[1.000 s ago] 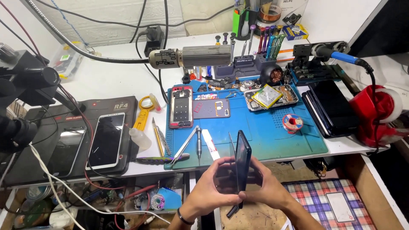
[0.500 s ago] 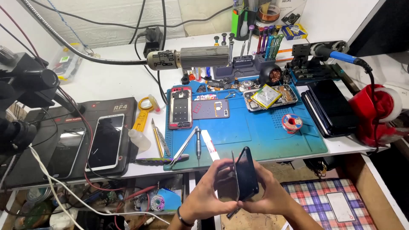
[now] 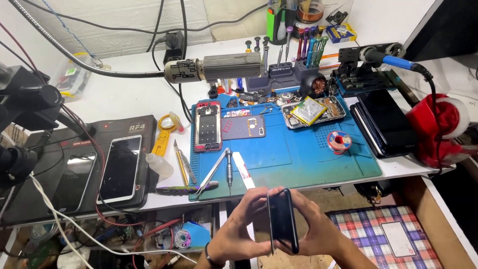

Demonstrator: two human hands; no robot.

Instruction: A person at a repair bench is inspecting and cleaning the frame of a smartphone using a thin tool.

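Note:
Below the front edge of the workbench, both of my hands grip one dark smartphone, held edge-on to the camera. My left hand clasps its left side, a dark band on that wrist. From the other side my right hand wraps around it, fingers on the phone's back. Just beyond the phone lies the blue work mat, with tweezers, a small screwdriver and a white strip near its front edge.
On the mat lie an opened red-framed phone, a grey back cover, another opened phone with a battery and a solder spool. Two phones rest on a black pad at left. Dark phones, a soldering iron and a hot-air nozzle stand around.
The phone has turned in my hands, from its tilted dark face showing to nearly edge-on, and both hands have shifted slightly lower and closer together.

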